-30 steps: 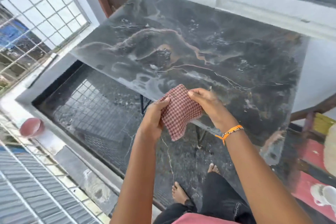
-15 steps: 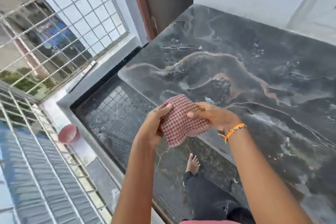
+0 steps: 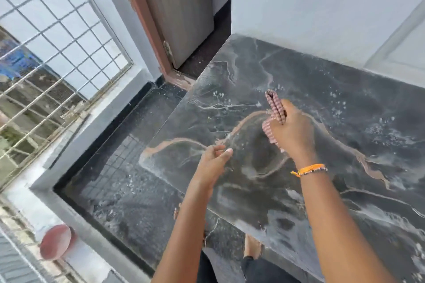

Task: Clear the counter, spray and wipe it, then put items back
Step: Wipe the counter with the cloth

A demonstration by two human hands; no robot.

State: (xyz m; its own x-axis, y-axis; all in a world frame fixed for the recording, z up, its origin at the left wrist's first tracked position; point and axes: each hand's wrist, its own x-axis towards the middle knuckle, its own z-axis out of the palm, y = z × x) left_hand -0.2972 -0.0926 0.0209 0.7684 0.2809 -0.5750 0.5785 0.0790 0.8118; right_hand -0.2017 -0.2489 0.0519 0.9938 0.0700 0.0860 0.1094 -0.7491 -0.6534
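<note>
Cloth [image 3: 274, 108], soft, light and folded thick, sits bunched in the right hand [image 3: 291, 132] over the wet desk [image 3: 345, 145]. That grip squeezes its middle. The left hand [image 3: 215, 161] hangs loose, holding nothing.

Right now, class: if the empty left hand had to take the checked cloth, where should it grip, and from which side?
Likely the folded end sticking out beyond the right hand, approached from the left: it shows free above the counter.

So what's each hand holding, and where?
Right hand grips the folded checked cloth around its lower part; the top end sticks out. Left hand holds nothing.
</note>
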